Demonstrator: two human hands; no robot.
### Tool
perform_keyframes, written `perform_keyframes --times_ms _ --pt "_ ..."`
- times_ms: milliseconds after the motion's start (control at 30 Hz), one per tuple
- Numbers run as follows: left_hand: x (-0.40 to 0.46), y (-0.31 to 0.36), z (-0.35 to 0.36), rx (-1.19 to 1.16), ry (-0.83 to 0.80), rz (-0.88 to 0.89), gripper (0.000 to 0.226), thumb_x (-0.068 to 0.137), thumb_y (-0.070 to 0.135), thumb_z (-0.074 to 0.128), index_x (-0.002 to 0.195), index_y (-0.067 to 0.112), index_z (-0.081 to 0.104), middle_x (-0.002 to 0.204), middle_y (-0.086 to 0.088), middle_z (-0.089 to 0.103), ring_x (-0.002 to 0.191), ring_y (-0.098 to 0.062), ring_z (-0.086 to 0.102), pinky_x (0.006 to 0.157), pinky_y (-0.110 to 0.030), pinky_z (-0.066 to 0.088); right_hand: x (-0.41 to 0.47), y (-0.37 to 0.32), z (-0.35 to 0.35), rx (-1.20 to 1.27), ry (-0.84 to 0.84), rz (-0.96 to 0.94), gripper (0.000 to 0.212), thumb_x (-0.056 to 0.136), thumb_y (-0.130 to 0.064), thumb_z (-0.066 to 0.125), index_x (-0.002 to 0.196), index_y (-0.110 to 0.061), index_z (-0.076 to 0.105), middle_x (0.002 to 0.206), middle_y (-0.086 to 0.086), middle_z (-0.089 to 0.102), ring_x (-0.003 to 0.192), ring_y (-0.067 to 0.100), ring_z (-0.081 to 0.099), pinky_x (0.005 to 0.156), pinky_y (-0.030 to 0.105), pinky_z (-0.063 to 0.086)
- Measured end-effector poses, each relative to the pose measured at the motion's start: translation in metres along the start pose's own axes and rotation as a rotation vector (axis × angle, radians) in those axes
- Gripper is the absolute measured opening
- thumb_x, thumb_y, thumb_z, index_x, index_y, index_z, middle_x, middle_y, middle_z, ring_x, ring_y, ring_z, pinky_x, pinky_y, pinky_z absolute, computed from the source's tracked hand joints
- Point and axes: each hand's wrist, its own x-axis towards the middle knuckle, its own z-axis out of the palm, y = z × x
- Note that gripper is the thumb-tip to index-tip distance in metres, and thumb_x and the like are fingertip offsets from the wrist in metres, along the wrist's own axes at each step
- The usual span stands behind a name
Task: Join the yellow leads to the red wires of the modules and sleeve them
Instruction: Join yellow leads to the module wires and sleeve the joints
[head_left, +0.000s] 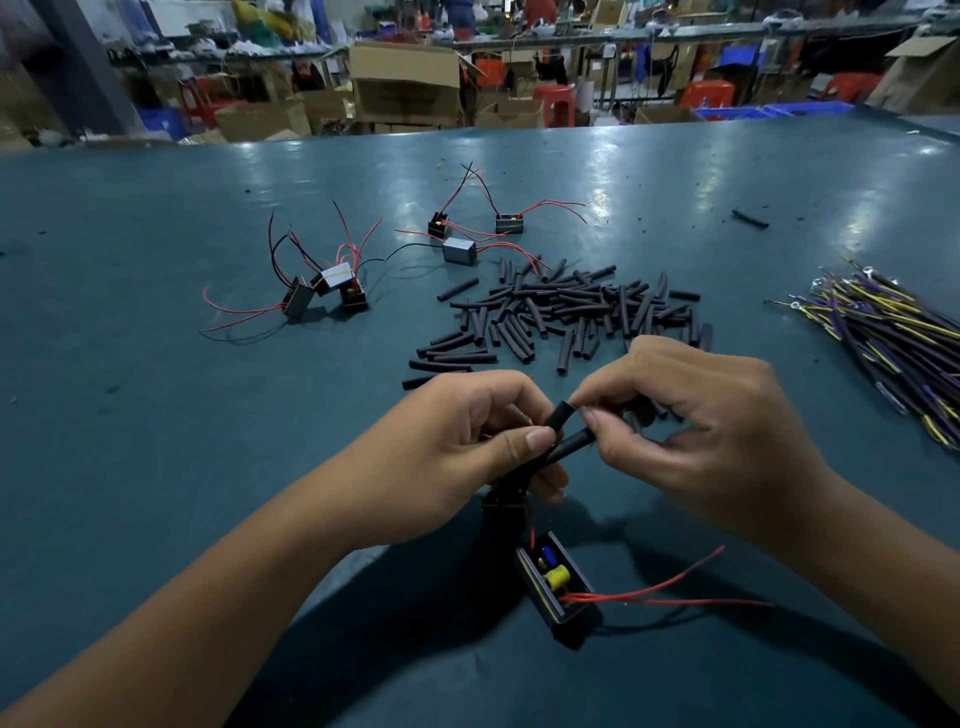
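Observation:
My left hand (470, 444) grips a black sleeve (569, 449) between thumb and fingers, with a thin red wire showing by the thumb. My right hand (691, 421) pinches a second short black sleeve (563, 414) at its tip, touching the first. Below my hands hangs an open black module (556, 584) with a yellow part inside and red wires (670, 597) trailing right. A pile of black sleeves (566, 312) lies beyond my hands. A bundle of yellow leads (888, 343) with ring terminals lies at the right.
Two groups of modules with red and black wires sit on the teal table (156, 415), one at the left (327, 291) and one further back (467, 239). A stray sleeve (749, 218) lies far right. Boxes, stools and benches fill the background.

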Motion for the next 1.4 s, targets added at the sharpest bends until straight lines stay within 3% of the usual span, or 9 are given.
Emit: perform_keyframes --times_ms 200,300,400,500,633,767,933,1100,1400 --pt "0.0 -0.001 0.0 -0.027 -0.009 -0.001 0.016 0.1 0.012 0.055 0.105 -0.002 0.059 0.092 -0.014 0.075 0.086 -0.026 0.076 0.076 -0.029 0.057 0.001 0.001 0.0 -0.059 -0.037 -0.043 0.004 0.085 -0.004 0.067 0.084 -0.004 0.071 0.077 -0.01 0.052 0.071 0.001 0.043 0.072 0.01 0.036" --pt "0.001 -0.001 0.0 -0.007 0.049 0.011 0.016 0.094 0.018 0.061 0.101 0.004 0.063 0.086 -0.011 0.076 0.076 -0.022 0.074 0.069 -0.026 0.057 0.002 0.004 -0.004 -0.053 -0.085 -0.063 0.006 0.088 -0.007 0.064 0.086 -0.005 0.07 0.08 -0.01 0.051 0.073 0.002 0.042 0.074 0.011 0.036" --pt "0.002 -0.001 -0.001 -0.017 0.117 0.021 0.014 0.087 0.026 0.066 0.096 0.015 0.064 0.082 -0.009 0.075 0.066 -0.018 0.068 0.064 -0.033 0.055 0.004 0.006 -0.009 -0.053 -0.138 -0.051 0.005 0.089 -0.012 0.065 0.089 -0.008 0.068 0.08 -0.01 0.054 0.074 0.0 0.045 0.075 0.008 0.036" --pt "0.002 0.0 -0.002 0.041 0.112 0.041 0.013 0.09 0.023 0.067 0.097 0.012 0.063 0.08 -0.008 0.074 0.062 -0.015 0.064 0.06 -0.025 0.053 0.004 0.006 -0.011 -0.033 -0.138 0.003 0.004 0.086 -0.015 0.068 0.089 -0.013 0.067 0.08 -0.013 0.058 0.074 -0.005 0.05 0.074 0.003 0.035" --pt "0.002 -0.001 0.0 0.07 0.126 0.036 0.018 0.09 0.023 0.062 0.1 0.008 0.067 0.083 -0.008 0.075 0.069 -0.015 0.071 0.061 -0.02 0.053 0.005 0.006 -0.012 -0.046 -0.152 -0.023 0.003 0.087 -0.014 0.067 0.087 -0.011 0.069 0.077 -0.012 0.056 0.071 -0.001 0.046 0.072 0.006 0.034" --pt "0.002 -0.002 0.001 0.109 0.115 0.025 0.024 0.09 0.031 0.06 0.099 0.01 0.068 0.084 -0.003 0.075 0.075 -0.021 0.074 0.067 -0.04 0.057 0.005 0.006 -0.01 -0.08 -0.139 -0.073 0.008 0.091 -0.012 0.063 0.086 -0.007 0.067 0.079 -0.011 0.05 0.073 0.003 0.042 0.076 0.008 0.034" --pt "0.001 -0.002 0.0 0.217 0.115 0.046 0.019 0.094 0.03 0.057 0.101 0.02 0.072 0.083 0.007 0.073 0.068 -0.012 0.07 0.063 -0.023 0.055 0.005 0.007 -0.008 -0.064 -0.166 -0.094 0.009 0.092 -0.01 0.061 0.089 -0.004 0.066 0.082 -0.01 0.048 0.074 0.01 0.044 0.076 0.013 0.035" --pt "0.002 -0.002 0.0 0.235 0.114 0.053 0.01 0.095 0.022 0.061 0.096 0.014 0.067 0.078 0.004 0.072 0.063 -0.004 0.068 0.062 -0.016 0.049 0.004 0.008 -0.007 -0.075 -0.158 -0.107 0.014 0.096 -0.015 0.059 0.089 -0.006 0.066 0.082 -0.012 0.045 0.074 0.005 0.039 0.077 0.01 0.034" --pt "0.002 -0.001 -0.001 0.147 0.105 0.017 0.002 0.095 0.019 0.063 0.094 0.018 0.063 0.084 0.001 0.073 0.07 -0.012 0.074 0.063 -0.024 0.056 0.002 0.005 -0.003 -0.115 -0.104 -0.129 0.018 0.096 -0.014 0.055 0.086 -0.002 0.065 0.083 -0.01 0.044 0.076 0.006 0.036 0.079 0.01 0.033"
